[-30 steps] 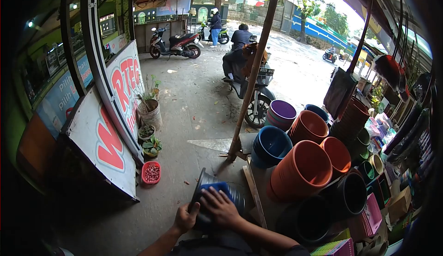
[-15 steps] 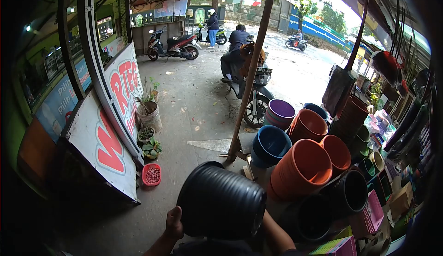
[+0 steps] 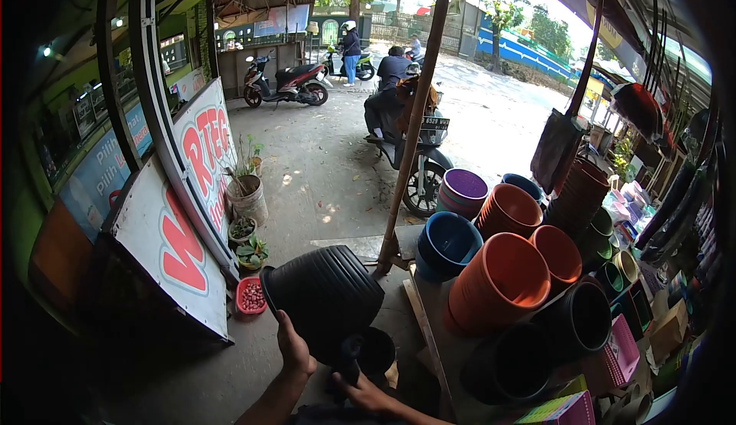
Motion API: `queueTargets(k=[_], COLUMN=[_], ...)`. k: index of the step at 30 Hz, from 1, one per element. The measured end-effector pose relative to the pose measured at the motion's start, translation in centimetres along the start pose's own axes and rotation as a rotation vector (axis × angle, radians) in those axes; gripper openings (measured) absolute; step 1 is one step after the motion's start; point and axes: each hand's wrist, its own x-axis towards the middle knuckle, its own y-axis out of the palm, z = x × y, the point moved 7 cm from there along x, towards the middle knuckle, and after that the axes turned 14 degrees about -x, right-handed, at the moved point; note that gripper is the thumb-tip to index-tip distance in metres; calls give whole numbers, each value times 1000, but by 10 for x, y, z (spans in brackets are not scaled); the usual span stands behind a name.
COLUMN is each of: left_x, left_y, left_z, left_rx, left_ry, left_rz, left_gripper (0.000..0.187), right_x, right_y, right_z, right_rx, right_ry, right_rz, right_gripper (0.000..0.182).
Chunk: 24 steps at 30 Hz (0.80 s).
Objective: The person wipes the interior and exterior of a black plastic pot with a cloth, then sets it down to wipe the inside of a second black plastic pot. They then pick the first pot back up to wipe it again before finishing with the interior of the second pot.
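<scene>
Daylight floods the far street, nearly washed out; near me lies shade under the roof (fisheye view, edges bent, corners black).

Ribbed matt plastic — black pot

At right of centre I see stacks of orange pots, a blue stack and a purple stack. A wooden post runs up the middle, a parked motorbike behind it. At left stands a white signboard beside a small red tray.
</scene>
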Motion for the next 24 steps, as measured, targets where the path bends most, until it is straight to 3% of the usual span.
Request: queueTargets(k=[1, 3, 4, 6, 7, 8, 10, 11, 12, 14, 17, 18, 20, 21, 22, 24], left_x=[6, 3, 4, 6, -7, -13, -24, -29, -38, -56, -55, -56, -57, -58, -56, -51], left_y=[-6, -3, -13, -34, -17, -17, -13, -12, -3, 16, -4, -1, 4, 3, 0, -1], left_z=[1, -5, -4, 28, 28, 29, 32, 25, 16, 4, 6, 9, 6, 11, 13, 24], left_rx=[114, 319, 317, 289, 80, 81, 216, 451, 458, 614, 605, 611, 524, 529, 543, 566], left_ry=[34, 180, 177, -249, -358, -362, -361, -283, -298, -433, -560, -566, -488, -499, -468, -454], left_rz=[21, 10, 8, 152, 241, 235, 369, 479, 485, 496, 494, 512, 485, 495, 480, 486], left_gripper=[79, 81, 81, 85, 80, 80, 68, 52, 52, 42, 38, 38, 38, 38, 37, 36], right_x=[0, -2, 3, 15, 19, 24, 43, 55, 66, 91, 81, 80, 74, 59, 69, 57], right_y=[3, -4, -9, -14, -21, -33, -62, -82, -104, -148, -173, -178, -180, -181, -175, -163], right_z=[14, 82, 86, 90, 99, 111, 116, 107, 95, 53, -13, -29, -14, 28, -7, 50], right_rx=[-1, -1136, -1139, -1253, -1220, -1229, -1233, -1260, -1285, -426, 172, 177, -156, -293, -309, -598], right_ry=[4, -280, -278, -412, -518, -501, -460, -417, -369, 18, 518, 515, 400, 451, 329, -8], right_rz=[5, -196, -193, -159, -189, -129, -146, -158, -172, 84, 145, 127, 138, 103, 66, -64], right_gripper=[66, 54, 54, 60, 61, 64, 62, 62, 61, 54, 65, 65, 74, 76, 76, 66])
